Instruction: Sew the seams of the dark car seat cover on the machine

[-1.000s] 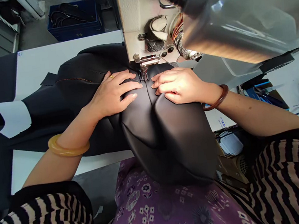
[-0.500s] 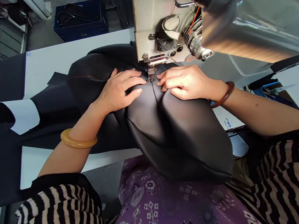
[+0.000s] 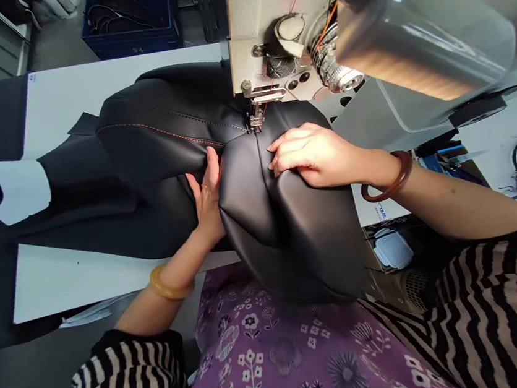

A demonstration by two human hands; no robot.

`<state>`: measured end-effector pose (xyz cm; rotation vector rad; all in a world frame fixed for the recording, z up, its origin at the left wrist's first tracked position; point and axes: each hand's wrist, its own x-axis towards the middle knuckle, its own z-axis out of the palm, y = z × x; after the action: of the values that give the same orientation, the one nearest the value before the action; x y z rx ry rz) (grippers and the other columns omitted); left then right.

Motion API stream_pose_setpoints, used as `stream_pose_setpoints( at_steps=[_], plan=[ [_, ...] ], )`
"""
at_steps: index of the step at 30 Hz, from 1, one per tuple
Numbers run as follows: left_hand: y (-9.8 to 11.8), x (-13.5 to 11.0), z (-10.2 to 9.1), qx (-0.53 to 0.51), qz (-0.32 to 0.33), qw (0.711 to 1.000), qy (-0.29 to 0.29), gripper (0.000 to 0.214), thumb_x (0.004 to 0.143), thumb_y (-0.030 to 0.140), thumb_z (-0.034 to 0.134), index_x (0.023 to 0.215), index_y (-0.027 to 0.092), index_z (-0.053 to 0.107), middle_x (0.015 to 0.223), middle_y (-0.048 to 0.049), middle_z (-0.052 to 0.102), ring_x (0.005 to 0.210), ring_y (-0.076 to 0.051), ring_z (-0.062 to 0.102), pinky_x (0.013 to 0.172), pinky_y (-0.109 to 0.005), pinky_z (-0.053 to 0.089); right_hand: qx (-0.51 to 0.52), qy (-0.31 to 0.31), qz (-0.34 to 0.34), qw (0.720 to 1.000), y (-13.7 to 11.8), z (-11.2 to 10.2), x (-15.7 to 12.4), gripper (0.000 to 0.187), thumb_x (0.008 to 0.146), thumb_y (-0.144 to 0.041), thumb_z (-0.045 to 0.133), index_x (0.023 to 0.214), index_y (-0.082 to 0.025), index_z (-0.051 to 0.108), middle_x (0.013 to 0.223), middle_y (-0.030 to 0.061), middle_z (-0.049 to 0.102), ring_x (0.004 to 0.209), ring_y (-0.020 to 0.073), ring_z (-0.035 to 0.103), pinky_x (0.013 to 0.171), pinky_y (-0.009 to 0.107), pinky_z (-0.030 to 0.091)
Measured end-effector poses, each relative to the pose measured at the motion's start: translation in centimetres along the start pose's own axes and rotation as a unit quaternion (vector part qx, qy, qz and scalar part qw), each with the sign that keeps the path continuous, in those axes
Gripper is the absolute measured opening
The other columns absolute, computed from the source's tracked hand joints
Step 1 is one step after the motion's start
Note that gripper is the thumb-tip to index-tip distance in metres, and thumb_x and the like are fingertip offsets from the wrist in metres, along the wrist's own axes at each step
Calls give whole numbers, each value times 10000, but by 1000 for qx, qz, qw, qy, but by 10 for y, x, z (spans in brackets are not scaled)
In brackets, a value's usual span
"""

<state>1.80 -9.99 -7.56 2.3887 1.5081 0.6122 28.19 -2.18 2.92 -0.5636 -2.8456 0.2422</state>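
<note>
With 12 o'clock at the top of the view, looks down at a big sewing machine [image 3: 250, 39] at 1 o'clock. Has the soft black sheet [image 3: 243, 183] right in the middle, bunched in puffy folds. Shows it spread over the white table [image 3: 80, 270] toward 9 o'clock and drooping toward 6 o'clock, above the purple flowery cloth [image 3: 282, 365].

Has the machine's little metal foot [image 3: 257, 120] at 12 o'clock, over the black sheet, just at the top of a seam. Shows a line of orange stitches [image 3: 158, 130] on the sheet at 10 o'clock.

Rests the right hand [image 3: 313, 156] on the sheet at 2 o'clock, with fingers bent and tips close by the seam. Cannot tell whether pinching the sheet or only pressing on it. Tucks the left hand [image 3: 207, 200] against a fold at 9 o'clock, with thumb and one finger apart, pointing up. Cannot see the other fingers, so cannot tell whether gripping.

Wears a yellow bangle [image 3: 169, 285] at 8 o'clock and a brown bangle [image 3: 399, 178] at 3 o'clock. Has a curved white piece [image 3: 27, 189] far out at 9 o'clock, and a blue crate [image 3: 132, 44] with dark pieces inside at 11 o'clock, beyond the table.
</note>
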Motion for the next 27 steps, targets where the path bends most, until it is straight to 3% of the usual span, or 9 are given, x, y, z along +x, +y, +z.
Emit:
stream_pose_setpoints(
  at_steps=[3,6,10,15,18,21,27],
  plan=[
    [-22,27,-7,70,-84,993,33,623,1008,338,300,1597,385,102,1652,-42,268,1570,-217,84,1251,-673,82,-59,-3,-24,998,-1,5,-4,285,782,-45,449,901,-195,660,1020,55,748,1097,263,652,752,403,412],
    [-38,48,-36,112,-67,991,17,589,986,280,293,1563,395,265,1673,0,194,1555,-264,175,1235,-680,175,-92,12,-37,995,-2,10,-7,268,810,-67,446,925,-214,639,1089,50,741,1195,240,615,732,400,403],
    [-27,55,-86,136,26,990,0,618,930,227,426,1539,297,347,1670,-26,221,1516,-319,279,1197,-627,312,-79,-15,-13,997,-6,11,-7,281,849,-79,417,934,-224,642,1083,40,740,1261,228,582,737,393,423],
    [8,57,-128,182,172,965,-79,585,857,217,510,1435,305,504,1519,-32,508,1314,-321,543,1016,-544,496,-46,-35,45,997,-9,11,-5,319,844,-112,435,985,-269,673,1179,37,721,1292,229,570,799,394,463],
    [22,66,-127,172,233,950,-118,567,809,220,494,1367,273,578,1410,-59,612,1228,-340,610,959,-560,513,-47,-11,62,997,-7,13,-6,314,849,-136,448,1009,-275,678,1250,34,697,1296,241,571,835,411,468],
    [26,75,-115,151,274,936,-160,557,751,234,503,1292,226,638,1400,-78,618,1307,-351,559,1028,-565,490,-67,15,49,996,-3,15,-7,304,865,-133,428,980,-251,684,1220,40,712,1274,254,592,824,420,452],
    [15,73,-104,125,244,948,-160,544,808,130,424,1287,245,656,1441,-26,591,1393,-243,500,1104,-430,498,-75,55,8,996,2,16,-8,302,873,-104,400,911,-205,682,1139,56,740,1195,264,638,746,382,404]
  ],
)
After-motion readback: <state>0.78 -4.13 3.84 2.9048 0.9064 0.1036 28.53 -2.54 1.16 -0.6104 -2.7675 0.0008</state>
